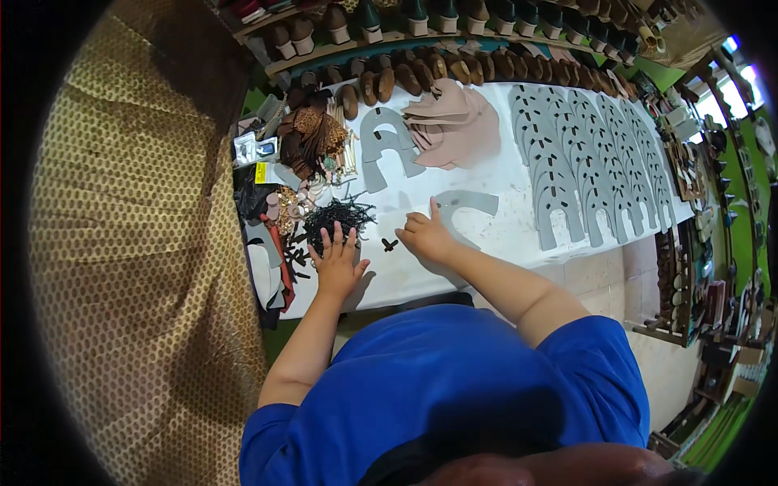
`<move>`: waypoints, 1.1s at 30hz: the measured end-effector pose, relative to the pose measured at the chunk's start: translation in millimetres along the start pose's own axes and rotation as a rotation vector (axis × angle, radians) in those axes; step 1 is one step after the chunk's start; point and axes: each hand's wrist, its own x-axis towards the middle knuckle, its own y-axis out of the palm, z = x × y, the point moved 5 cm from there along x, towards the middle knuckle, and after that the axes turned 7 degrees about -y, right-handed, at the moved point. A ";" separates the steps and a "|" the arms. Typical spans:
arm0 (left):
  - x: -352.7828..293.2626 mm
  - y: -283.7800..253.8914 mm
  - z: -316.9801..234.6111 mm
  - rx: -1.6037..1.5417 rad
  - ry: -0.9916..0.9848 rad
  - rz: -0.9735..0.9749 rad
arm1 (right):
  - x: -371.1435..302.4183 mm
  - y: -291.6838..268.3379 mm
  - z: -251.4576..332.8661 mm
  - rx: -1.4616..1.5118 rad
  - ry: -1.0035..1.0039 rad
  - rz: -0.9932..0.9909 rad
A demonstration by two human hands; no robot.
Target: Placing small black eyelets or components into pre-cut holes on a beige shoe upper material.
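My left hand (335, 264) lies with its fingers spread at the near edge of a tangled heap of thin black strips (339, 217). It does not visibly grip any of them. My right hand (427, 238) rests on the left end of a grey U-shaped cut piece (476, 201), its index finger stretched out over the piece. Between my hands, a small dark crossed bit (389, 245) sits on the white table. More grey U-shaped pieces (387, 123) overlap farther back, each with a small dark mark at its bend.
Rows of overlapping grey U-shaped pieces (554, 193) cover the table's right side. Pinkish flat sheets (460, 134) lie at the back middle. Brown and patterned scraps (312, 134) crowd the left. Behind stand brown shoe lasts (405, 79) and a shelf of dark green ones (447, 18).
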 end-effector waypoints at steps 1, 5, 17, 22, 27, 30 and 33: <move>-0.6 -0.7 1.1 -0.007 0.005 -0.054 | 4.3 -4.6 3.0 0.000 -0.002 -0.002; -4.7 0.9 7.8 -0.026 0.035 -0.058 | 8.8 -7.7 5.8 -0.087 0.001 0.163; -4.6 -1.8 6.5 -0.095 0.075 0.047 | -66.2 -55.7 -68.2 0.453 1.066 -0.282; 2.8 -11.2 -15.9 -0.259 0.053 0.041 | -76.9 -41.2 -63.9 0.450 1.159 -0.240; 8.1 -14.1 -38.4 -0.339 0.094 0.072 | -72.5 -32.7 -55.3 0.374 1.217 -0.196; 12.8 -16.1 -51.9 -0.322 0.129 0.082 | -73.4 -24.5 -54.0 0.350 1.226 -0.216; 18.9 -12.4 -51.9 -0.324 0.102 0.074 | -69.2 -27.2 -49.5 0.390 1.201 -0.200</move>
